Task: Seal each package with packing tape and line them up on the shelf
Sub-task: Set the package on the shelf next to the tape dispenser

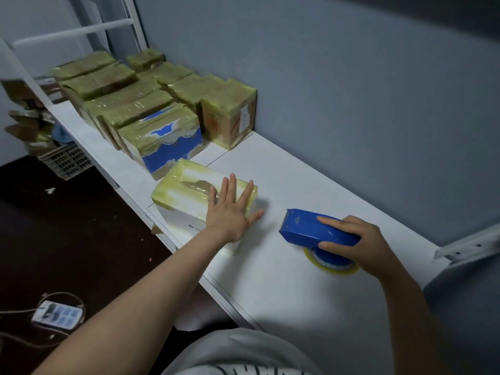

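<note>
Against grey wall (351,77), white shelf (297,182), taped packages (140,109)

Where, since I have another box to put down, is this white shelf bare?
Bare white shelf runs along the grey wall, from the brown taped carton to behind the blue tape dispenser, and on the near edge before the dispenser. The far left end is crowded with yellow-taped packages.
</note>
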